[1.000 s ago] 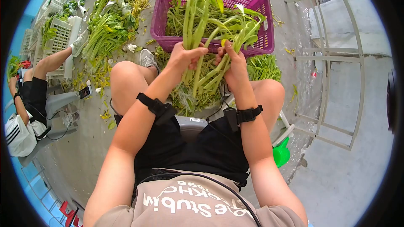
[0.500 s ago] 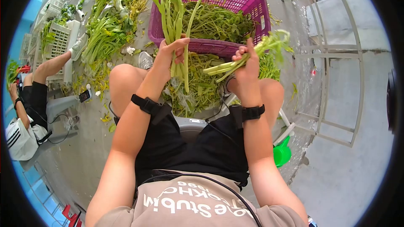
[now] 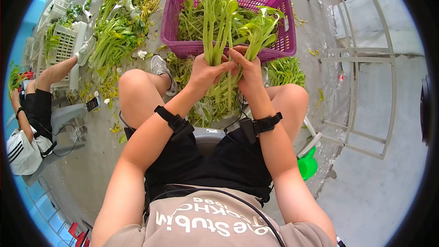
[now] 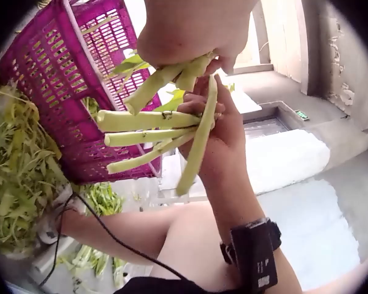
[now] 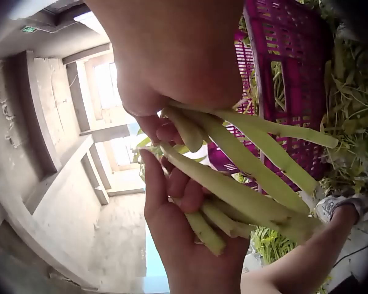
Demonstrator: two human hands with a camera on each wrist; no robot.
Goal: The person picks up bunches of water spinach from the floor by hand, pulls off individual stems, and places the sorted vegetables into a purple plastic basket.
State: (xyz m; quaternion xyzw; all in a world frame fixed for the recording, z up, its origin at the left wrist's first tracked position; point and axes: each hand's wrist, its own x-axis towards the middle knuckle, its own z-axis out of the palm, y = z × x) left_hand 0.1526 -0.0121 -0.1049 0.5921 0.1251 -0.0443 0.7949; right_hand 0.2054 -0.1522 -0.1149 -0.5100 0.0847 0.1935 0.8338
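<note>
My left hand [image 3: 206,72] grips a bunch of long-stemmed leafy greens [image 3: 215,27], leaves pointing up and away. Beside it, close enough to overlap in the head view, my right hand [image 3: 249,69] holds a smaller bunch of the same greens [image 3: 259,36]. A single stem [image 4: 199,141] runs between the hands, its upper end at the right thumb and fingers. Below the right hand, pale cut ends [image 4: 125,121] stick out in the left wrist view. In the right wrist view, thick stems [image 5: 257,159] trail from under the right hand, past the left hand [image 5: 184,226].
A purple crate [image 3: 183,49] with greens in it stands ahead. Loose trimmings [image 3: 208,110] lie between the feet, and a heap of greens [image 3: 114,32] is at left. Another person [image 3: 34,110] sits further left. A metal frame [image 3: 352,59] and green scoop [image 3: 308,164] are at right.
The right hand swung its bunch out to the right, then came back beside the left hand with leaves pointing up. The left hand shifted left, then back right, keeping its bunch.
</note>
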